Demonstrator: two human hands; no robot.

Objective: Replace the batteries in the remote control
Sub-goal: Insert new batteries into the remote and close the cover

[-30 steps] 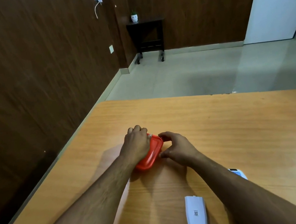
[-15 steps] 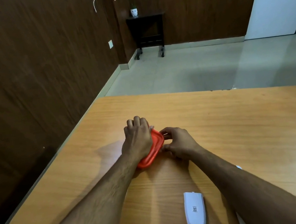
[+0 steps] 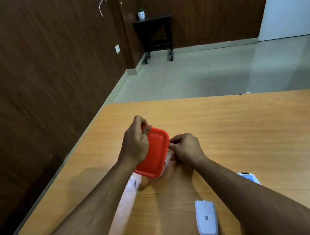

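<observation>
The broad orange-brown wooden table (image 3: 253,133) carries everything, and both hands work over its middle, well ahead of the person. Between them sits a small container with a red rectangular plastic lid (image 3: 153,153); the lid is tilted, its right edge raised off a pale, clear-looking tub (image 3: 167,158) of which only a sliver shows beneath. The left hand (image 3: 136,142) is clamped over the lid's left side, fingers curled round its far corner, while the right hand (image 3: 187,147) pinches at the lid's right edge, where it meets the tub. Nearer the person, below and between the forearms, lies a white oblong plastic piece with a small printed label (image 3: 206,218), flat on the table and touched by neither hand; it could be the remote's back or its battery cover, and I cannot tell which. Just beyond the right forearm, a white remote control with a pale blue panel (image 3: 248,177) peeps out, mostly hidden. The step in hand looks like opening the container, presumably to reach fresh batteries, though its contents are not visible. The next move calls for peeling the lid fully clear while the tub is held down, then setting the lid aside.
</observation>
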